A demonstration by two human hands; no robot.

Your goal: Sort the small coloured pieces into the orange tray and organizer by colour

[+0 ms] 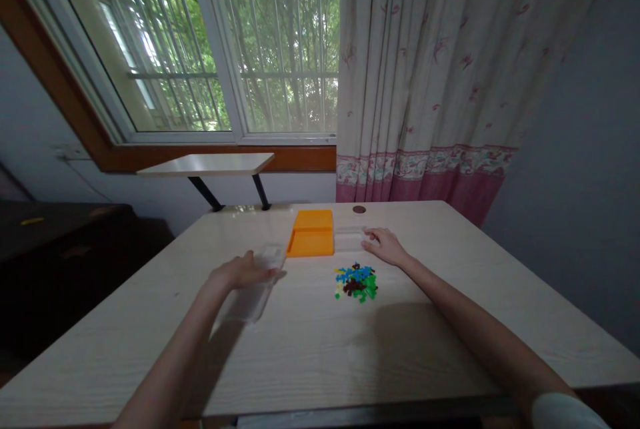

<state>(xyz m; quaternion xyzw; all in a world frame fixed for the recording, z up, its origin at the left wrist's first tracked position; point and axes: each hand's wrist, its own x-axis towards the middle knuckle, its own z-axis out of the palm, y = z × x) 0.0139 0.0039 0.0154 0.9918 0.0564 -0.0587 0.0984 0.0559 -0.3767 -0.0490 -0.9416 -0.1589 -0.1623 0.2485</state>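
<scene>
My left hand (243,271) is closed across a clear plastic case (247,303) on the left of the table, its thumb and fingers over the case's middle. At the right, my right hand (384,246) has its fingertips bent on the right end of a clear plastic tray (347,240). An opened orange plastic case (311,242) lies between the two hands, its right side beside the clear tray. Nearer to me is a loose pile of small plastic pieces (356,282) in blue, green, dark brown and yellow, touched by neither hand.
The pale wooden table (310,362) reaches back to the wall. A raised white shelf (210,163) on black legs stands at its back left. A dark round disc (359,209) lies near the back edge. Behind hangs a flowered curtain (400,82) next to a barred window.
</scene>
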